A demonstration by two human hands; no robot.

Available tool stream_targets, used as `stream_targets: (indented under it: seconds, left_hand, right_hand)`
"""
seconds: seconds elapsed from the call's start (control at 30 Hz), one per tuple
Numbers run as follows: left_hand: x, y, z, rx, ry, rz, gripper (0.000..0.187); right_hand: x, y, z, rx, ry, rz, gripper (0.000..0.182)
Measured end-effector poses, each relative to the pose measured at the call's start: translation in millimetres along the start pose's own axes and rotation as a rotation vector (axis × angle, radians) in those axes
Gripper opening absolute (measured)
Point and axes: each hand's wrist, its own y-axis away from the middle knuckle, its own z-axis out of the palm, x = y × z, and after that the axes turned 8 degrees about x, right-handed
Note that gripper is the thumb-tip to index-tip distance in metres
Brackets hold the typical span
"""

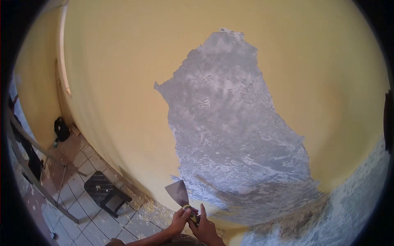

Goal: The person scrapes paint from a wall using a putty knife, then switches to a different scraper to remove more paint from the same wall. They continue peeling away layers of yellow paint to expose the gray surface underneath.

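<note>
A paint scraper with a broad metal blade and a black-and-yellow handle is held in front of me, blade up. My left hand closes its fingers and thumb on the handle, just below the blade. Around the handle's lower part is my right hand, one finger stretched upward. Just beyond the blade is the yellow wall, with a large bare grey patch where paint is gone. The patch has ragged edges and whitish streaks.
Lower left, a dark plastic stool stands on the tiled floor. Paint flakes lie along the wall's foot. A ladder-like frame leans at far left, near a black bag. More stripped wall shows lower right.
</note>
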Motion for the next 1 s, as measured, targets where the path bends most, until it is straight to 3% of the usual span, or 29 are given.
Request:
stream_targets:
  seconds: [0.07,0.13,0.3,0.37,0.4,0.5,0.67,0.77,0.87,1.0]
  left_hand:
    - [-3,-5,6,0.071,-0.019,0.071,0.032]
    - [0,-6,10,0.055,-0.002,0.118,0.027]
    - [-8,5,34,0.086,0.013,0.210,0.035]
    - [-20,13,47,0.118,-0.041,0.243,0.036]
    - [-24,18,52,0.135,-0.100,0.264,0.036]
    - [-41,34,63,0.127,-0.027,0.194,0.035]
    - [-36,66,71,0.158,-0.081,0.180,0.032]
    - [-52,73,61,0.220,-0.272,0.401,0.031]
    - [-38,98,64,0.292,-0.110,0.269,0.032]
    - [-33,115,53,0.474,-0.085,0.339,0.033]
  right_hand:
    - [7,-1,-2,-0.071,0.122,-0.016,0.091]
    - [11,4,-6,0.021,0.170,-0.179,0.091]
    - [28,22,-14,0.004,0.115,-0.202,0.089]
    - [39,29,-15,0.022,-0.224,-0.031,0.071]
    - [48,29,-15,0.002,-0.223,-0.048,0.071]
    - [60,27,-26,-0.272,-0.672,0.186,0.020]
    - [60,38,-27,-0.374,-0.744,0.164,0.019]
    - [53,42,-20,-0.412,-0.950,0.122,0.028]
    - [43,44,-13,-0.478,-0.964,0.055,0.026]
    - [35,48,2,-0.515,-0.934,0.064,0.024]
